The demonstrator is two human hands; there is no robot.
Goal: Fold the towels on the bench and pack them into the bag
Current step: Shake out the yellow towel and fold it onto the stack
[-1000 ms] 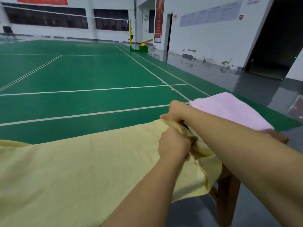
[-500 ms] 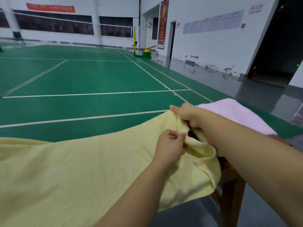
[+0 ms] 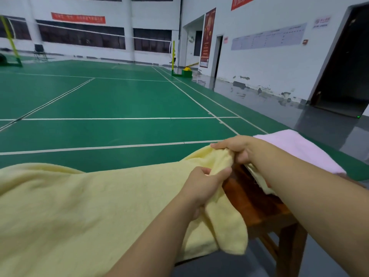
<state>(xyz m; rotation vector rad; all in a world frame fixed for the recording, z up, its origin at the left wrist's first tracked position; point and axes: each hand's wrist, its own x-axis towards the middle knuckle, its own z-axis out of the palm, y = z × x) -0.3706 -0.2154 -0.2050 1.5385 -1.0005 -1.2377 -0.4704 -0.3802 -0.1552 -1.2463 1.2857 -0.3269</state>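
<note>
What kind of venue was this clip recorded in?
Most likely an indoor badminton hall: a green court floor with white boundary lines, yellow net posts with a net strung between them, and a wooden bench at courtside.

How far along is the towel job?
Early. Done: nothing clearly; whether the pink towel is folded is unclear. In hand: left hand and right hand grip the yellow towel end over the bench. Left: folding, bagging; no bag in view.
</note>
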